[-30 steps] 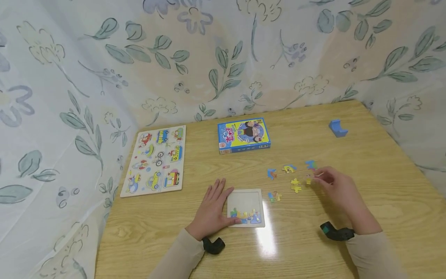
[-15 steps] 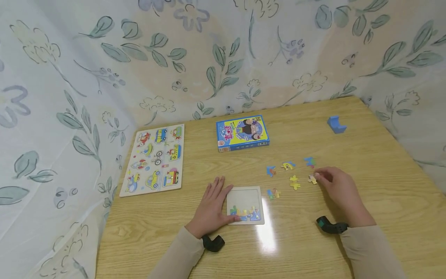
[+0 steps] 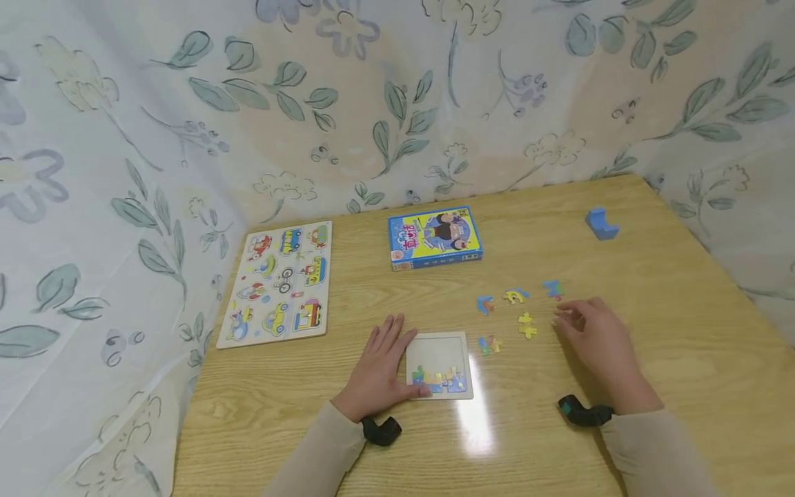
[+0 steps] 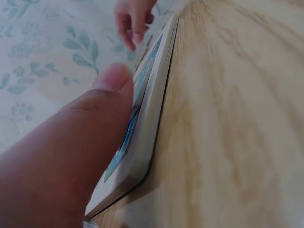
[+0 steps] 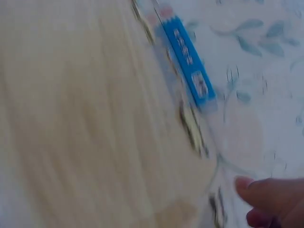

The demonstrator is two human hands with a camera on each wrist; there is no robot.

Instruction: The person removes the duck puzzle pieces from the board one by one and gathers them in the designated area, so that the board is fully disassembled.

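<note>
My left hand (image 3: 377,373) lies with extended fingers beside a small square puzzle tray (image 3: 435,351), its thumb resting on the lower left edge. Interlocked puzzle pieces (image 3: 457,381) line the tray's bottom; the upper part shows bare board. In the left wrist view that thumb (image 4: 92,118) lies over the tray's rim. To the right, my right hand (image 3: 602,345) is over the table with thumb and fingers curled together round a puzzle piece, now hidden by the fingertips. Left of it lie a yellow piece (image 3: 527,326) and a blue-green piece (image 3: 552,288).
More loose pieces are a blue-orange one (image 3: 485,304), a yellow-blue one (image 3: 515,296) and a multicoloured one (image 3: 489,345). Behind stand a blue game box (image 3: 436,238) and a blue block (image 3: 602,224). A vehicle picture board (image 3: 276,283) lies left. A floral curtain (image 3: 397,103) borders the table.
The pale piece at my right fingertips, visible on the table half a second ago, is gone from that spot. My right hand has shifted slightly left; the left hand stays put.
</note>
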